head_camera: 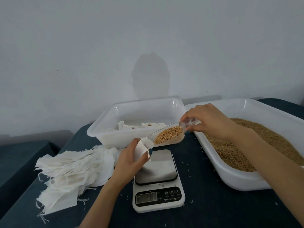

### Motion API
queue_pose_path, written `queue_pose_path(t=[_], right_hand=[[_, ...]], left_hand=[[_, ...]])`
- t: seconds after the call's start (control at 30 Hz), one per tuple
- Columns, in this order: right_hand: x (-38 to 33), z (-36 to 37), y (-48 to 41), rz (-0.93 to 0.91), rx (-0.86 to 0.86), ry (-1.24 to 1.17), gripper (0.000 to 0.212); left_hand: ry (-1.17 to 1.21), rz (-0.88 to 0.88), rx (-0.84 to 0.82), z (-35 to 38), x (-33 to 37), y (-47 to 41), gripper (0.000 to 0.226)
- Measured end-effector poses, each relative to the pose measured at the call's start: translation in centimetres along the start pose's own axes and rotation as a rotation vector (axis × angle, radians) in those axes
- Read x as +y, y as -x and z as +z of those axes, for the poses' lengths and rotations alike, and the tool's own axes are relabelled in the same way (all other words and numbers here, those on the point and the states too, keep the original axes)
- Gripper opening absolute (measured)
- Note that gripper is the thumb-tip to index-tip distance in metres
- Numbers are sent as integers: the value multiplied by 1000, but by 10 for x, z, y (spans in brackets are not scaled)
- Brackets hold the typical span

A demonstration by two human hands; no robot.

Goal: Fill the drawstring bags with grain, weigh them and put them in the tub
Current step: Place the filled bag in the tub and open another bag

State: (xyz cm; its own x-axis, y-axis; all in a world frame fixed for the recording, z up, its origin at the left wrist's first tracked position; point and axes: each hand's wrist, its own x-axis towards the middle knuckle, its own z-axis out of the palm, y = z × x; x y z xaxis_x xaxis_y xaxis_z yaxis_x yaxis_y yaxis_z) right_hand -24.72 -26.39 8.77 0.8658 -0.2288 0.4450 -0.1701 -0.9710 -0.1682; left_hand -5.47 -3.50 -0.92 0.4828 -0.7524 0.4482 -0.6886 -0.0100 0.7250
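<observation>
**Q:** What does the figure show, largest item first?

**A:** A dark-covered desk (213,203). At its right stands a broad tray (238,180) of grain (238,145). At the far centre is the white tub (115,137), with a few bags lying inside. A heap of empty bags (70,170) lies at the left, and the scale (158,195) sits near the centre with its platform bare and its display unreadable.

**Q:** And the hands?

**A:** The right hand (209,120) has its grip closed round the handle of a clear scoop (169,134), which is loaded and tilted down to the left. The left hand (130,159) pinches a drawstring bag (142,147) by its mouth, above the scale's far-left corner. The scoop's lip is just beside that mouth; whether they touch cannot be told.

**Q:** What could go wrong from here?

**A:** Probably a spill. The bag's mouth looks limp and narrower than the scoop, so a steep tilt or a sagging mouth would send grain past it onto the platform and desk — stray grains (201,148) already lie there. Grain left on the platform would falsify the next weighing. The dangling cord might also snag the scoop, and an overfilled bag may not draw shut.
</observation>
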Motion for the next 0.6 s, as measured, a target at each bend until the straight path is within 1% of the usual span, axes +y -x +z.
queue_pose_path(t=[0.07,0.17,0.3,0.37,0.6], right_hand=[[-3,-2,-2,-20,18,80,24],[-13,-5,-6,-64,15,177,39],[-25,-9,-12,-120,24,278,36],[-30,-12,-15,-134,14,328,38],[-48,-23,-22,-198,0,463,47]], left_hand=[[-2,-5,-3,0,2,0,31],[-4,-18,-13,1,6,1,33],[48,-75,-24,2,5,1,42],[79,-100,-38,2,4,1,46],[155,-140,-85,4,7,1,46]])
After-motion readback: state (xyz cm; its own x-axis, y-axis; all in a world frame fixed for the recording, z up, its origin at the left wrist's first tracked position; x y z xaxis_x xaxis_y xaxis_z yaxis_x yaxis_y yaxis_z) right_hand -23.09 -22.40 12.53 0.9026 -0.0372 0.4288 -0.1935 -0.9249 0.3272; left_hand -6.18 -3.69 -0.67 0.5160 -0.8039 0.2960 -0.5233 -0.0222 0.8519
